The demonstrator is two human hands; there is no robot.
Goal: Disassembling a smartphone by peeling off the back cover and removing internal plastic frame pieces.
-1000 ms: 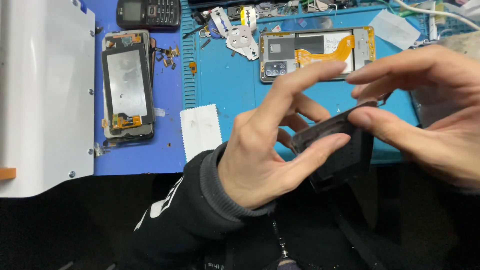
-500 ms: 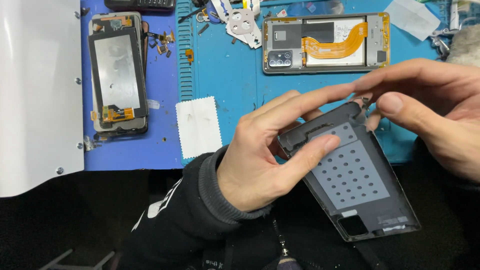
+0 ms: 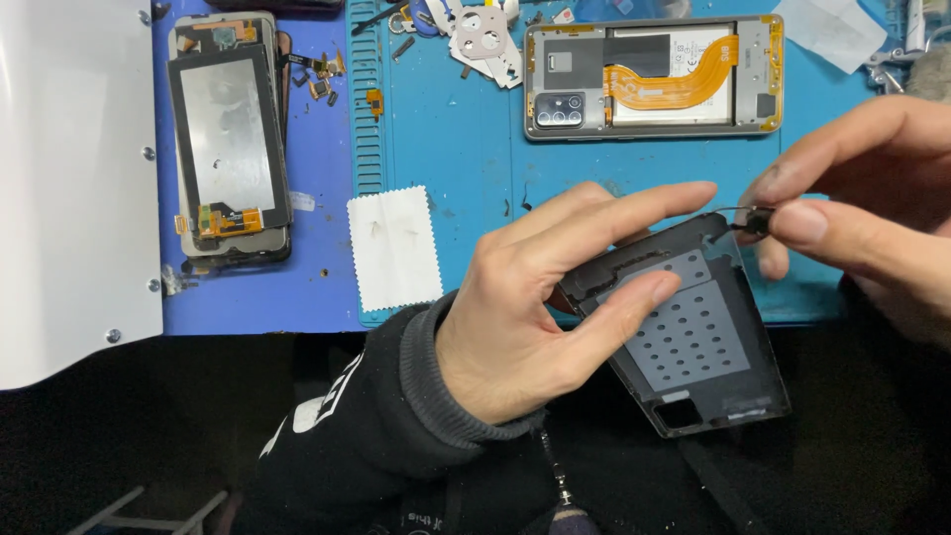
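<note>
While our left hand (image 3: 515,317) grips the phone back cover (image 3: 684,327) at centre frame, inner side up, our right hand (image 3: 872,208) pinches a small black part (image 3: 758,222) at its upper corner. An opened phone (image 3: 654,77) lies upper right.

This is a phone fixing shop. An opened phone (image 3: 654,77), a loose screen (image 3: 230,139) and tiny parts (image 3: 482,35) lie on a blue work mat (image 3: 466,149).

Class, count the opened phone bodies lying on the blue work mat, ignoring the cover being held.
2. One opened phone with an orange ribbon cable lies at top centre; one dark phone frame with a loose grey screen panel lies at left. More may lie beyond the frame.
</note>
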